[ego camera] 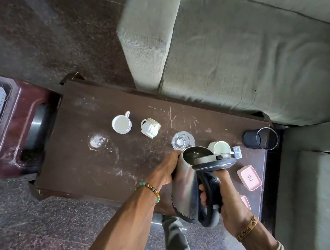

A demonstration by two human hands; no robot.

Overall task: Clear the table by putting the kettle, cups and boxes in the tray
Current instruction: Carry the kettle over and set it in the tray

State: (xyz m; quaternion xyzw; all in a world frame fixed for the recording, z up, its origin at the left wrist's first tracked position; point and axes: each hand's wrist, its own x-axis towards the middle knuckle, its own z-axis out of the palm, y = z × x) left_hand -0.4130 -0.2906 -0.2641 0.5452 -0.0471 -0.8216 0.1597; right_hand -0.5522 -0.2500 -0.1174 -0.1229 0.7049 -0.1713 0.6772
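1. The kettle is held by both grips at the near right part of the bench.
2. The right grip is wrapped round the black handle. The left grip is cupped on the steel side just under the rim, its fingertips hidden behind the body.
3. The lid is seen ajar. The kettle is judged to be lifted, since its base shows past the near edge of the bench.
4. A maroon tray is taken to lie at the left end, well apart from the kettle. None of the task's things is seen in it. A dark steel thing lies there, but what it is cannot be told.
5. Left on the bench are:
   - a white cup, upright
   - a patterned cup, on its side near the white one
   - a glass, just beyond the kettle
   - a third cup, on its side and partly hidden by the lid
6. The boxes are also uncleared:
   - a small box beside the third cup
   - a pink box
   - a second pink box, partly hidden by the right grip
7. The task is judged barely begun. The kettle is in hand but not yet placed, and all the cups and boxes remain to be moved.
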